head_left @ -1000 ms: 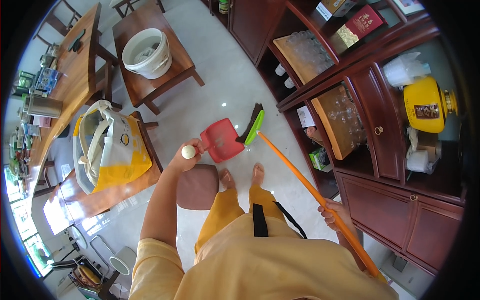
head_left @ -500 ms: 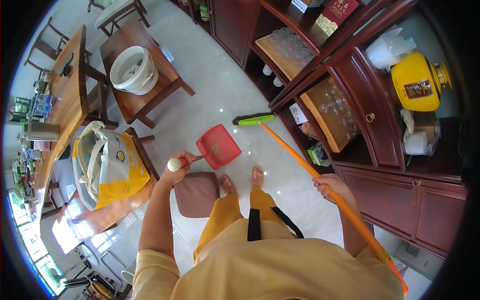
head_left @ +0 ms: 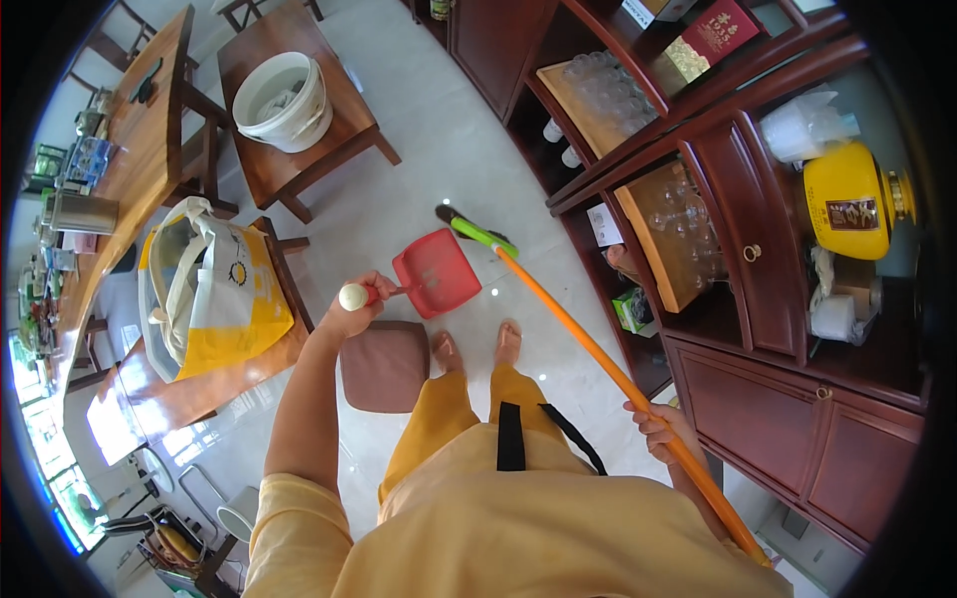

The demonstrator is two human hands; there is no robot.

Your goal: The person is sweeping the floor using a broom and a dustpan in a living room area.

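Note:
My left hand [head_left: 351,307] is closed around the pale-tipped handle of a red dustpan [head_left: 441,275], whose pan is low at the floor in front of my feet. My right hand [head_left: 660,433] grips the long orange handle of a broom [head_left: 573,327], which slants from beside my right hip toward the floor ahead. The green broom head [head_left: 475,232] with dark bristles is just beyond the dustpan's far right corner. Some faint specks show in the pan; I cannot make out what they are.
A brown cushioned stool [head_left: 384,367] stands by my left foot. Left of it, a yellow-and-white bag [head_left: 239,299] sits on a wooden bench. A white bucket [head_left: 284,105] rests on a low wooden table [head_left: 344,140]. Dark red cabinets [head_left: 738,419] with glassware line the right side.
The broom head has swung left, close to the dustpan, and turned to a different angle. My right hand has drawn back toward me with the handle. The left hand keeps holding the dustpan.

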